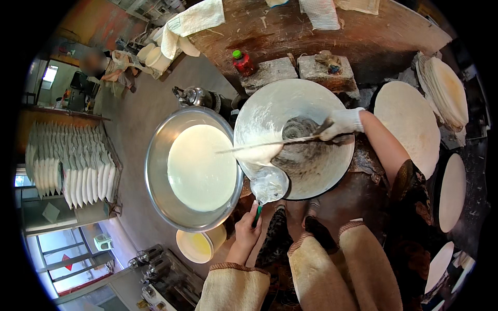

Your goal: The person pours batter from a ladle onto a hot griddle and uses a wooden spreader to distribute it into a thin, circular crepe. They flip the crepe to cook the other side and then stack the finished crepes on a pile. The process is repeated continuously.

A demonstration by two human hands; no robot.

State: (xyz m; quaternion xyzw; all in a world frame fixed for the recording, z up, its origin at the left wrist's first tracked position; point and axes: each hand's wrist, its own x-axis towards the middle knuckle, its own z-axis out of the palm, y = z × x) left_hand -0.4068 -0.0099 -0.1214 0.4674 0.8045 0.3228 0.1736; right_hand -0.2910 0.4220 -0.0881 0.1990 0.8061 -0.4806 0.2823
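Note:
My left hand (247,231) is closed round the green handle (257,215) of a ladle. The ladle's wet, shiny bowl (269,185) is at the near rim of a wide round pan (332,168). White batter (258,154) lies in the pan beside the ladle, spreading over its left part. In a white glove, my right hand (341,124) grips a long thin stick (270,144) above the pan. The stick's tip reaches left over a big steel basin (155,176) holding creamy batter (202,168). Dark, streaked surface shows in the pan's middle.
Round flatbreads (407,122) lie to the right, with a folded stack (442,90) behind. Beyond the pan are bricks (267,74) and a red bottle (243,64). A kettle (194,97) stands behind the basin; a bucket (195,246) with yellowish liquid is nearer. A person (116,70) is far left.

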